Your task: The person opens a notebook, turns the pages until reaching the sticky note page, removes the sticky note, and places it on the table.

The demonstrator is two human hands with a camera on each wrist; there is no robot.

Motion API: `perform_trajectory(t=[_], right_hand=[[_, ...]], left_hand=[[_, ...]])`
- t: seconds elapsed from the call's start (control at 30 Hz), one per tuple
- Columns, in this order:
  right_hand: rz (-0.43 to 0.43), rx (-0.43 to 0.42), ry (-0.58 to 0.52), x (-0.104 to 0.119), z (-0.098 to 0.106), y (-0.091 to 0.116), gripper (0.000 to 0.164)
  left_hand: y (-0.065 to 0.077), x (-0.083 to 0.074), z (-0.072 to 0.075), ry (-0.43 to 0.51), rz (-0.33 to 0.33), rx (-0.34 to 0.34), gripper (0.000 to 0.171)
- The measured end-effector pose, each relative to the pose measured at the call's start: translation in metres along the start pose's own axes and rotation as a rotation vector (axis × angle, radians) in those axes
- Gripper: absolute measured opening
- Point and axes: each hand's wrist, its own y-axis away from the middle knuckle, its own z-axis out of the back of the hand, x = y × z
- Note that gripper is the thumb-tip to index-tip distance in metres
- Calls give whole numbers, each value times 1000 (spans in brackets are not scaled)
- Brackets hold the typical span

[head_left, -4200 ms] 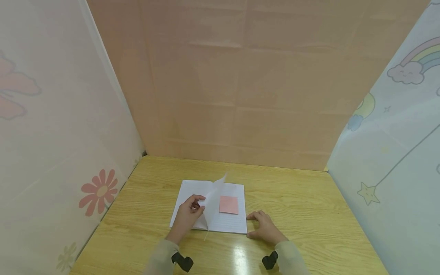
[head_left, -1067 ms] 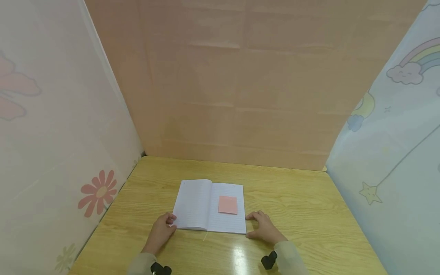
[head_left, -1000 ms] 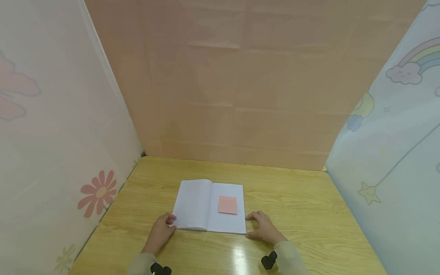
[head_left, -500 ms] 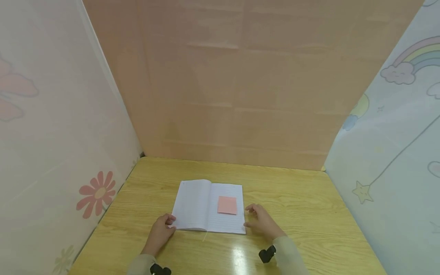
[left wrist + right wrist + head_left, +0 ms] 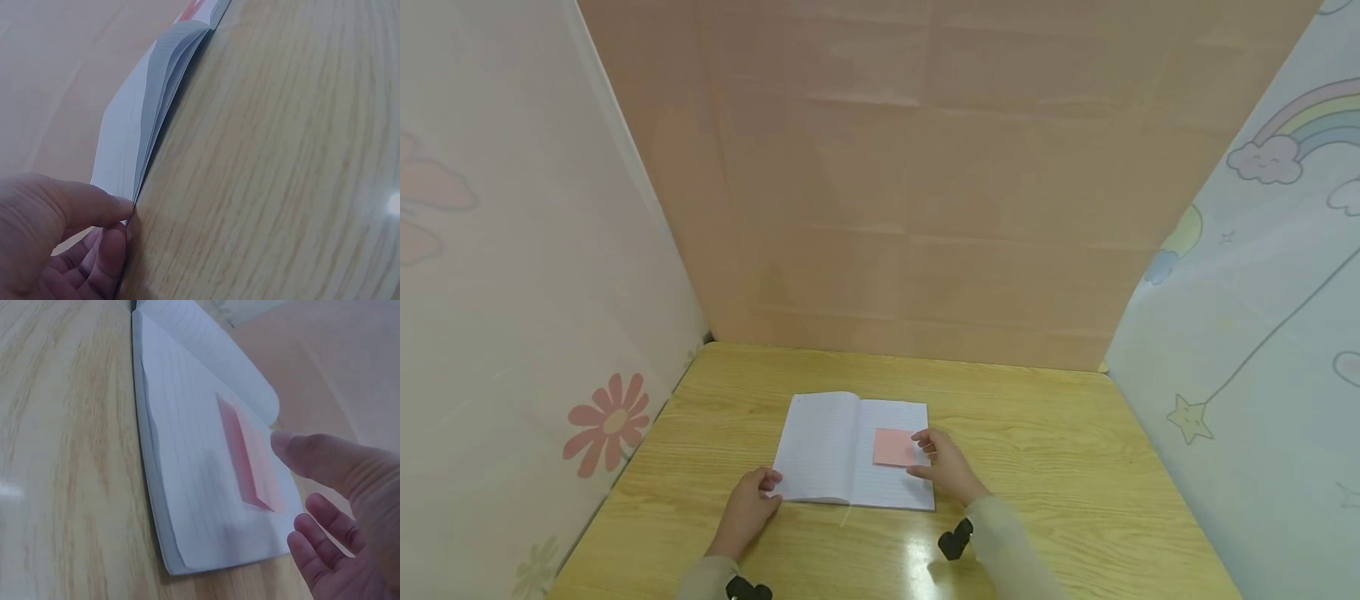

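An open lined notebook lies on the wooden table. On its right page sits a square pink sticky note; in the right wrist view one flap of the sticky note stands up from the paper. My left hand pinches the notebook's near left corner, thumb on the page edge, as the left wrist view shows. Over the right page's outer side is my right hand, thumb and fingers apart, fingertips right at the sticky note's right edge and nothing between them.
A thin ribbon sticks out from the notebook's spine onto the table. Behind the table rises a tan backdrop, with patterned white panels on the sides. Each wrist carries a small black camera mount.
The left hand turned a page leftward, then came to the near left corner. My right hand has left the notebook's right edge and moved left and up to the sticky note.
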Motion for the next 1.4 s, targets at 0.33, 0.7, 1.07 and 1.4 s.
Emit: perform_trajectory(t=[0.33, 0.7, 1.07, 1.4], right_hand=[[-28, -11, 34, -11, -15, -15, 48], [-51, -16, 75, -16, -18, -17, 39], [-60, 3, 77, -17, -16, -17, 21], [-63, -14, 73, -20, -17, -18, 12]], left_hand=[[0, 1, 1, -12, -4, 12, 25], [1, 0, 0, -6, -2, 8, 25], [2, 1, -1, -21, -6, -4, 24], [4, 0, -1, -29, -17, -7, 25]])
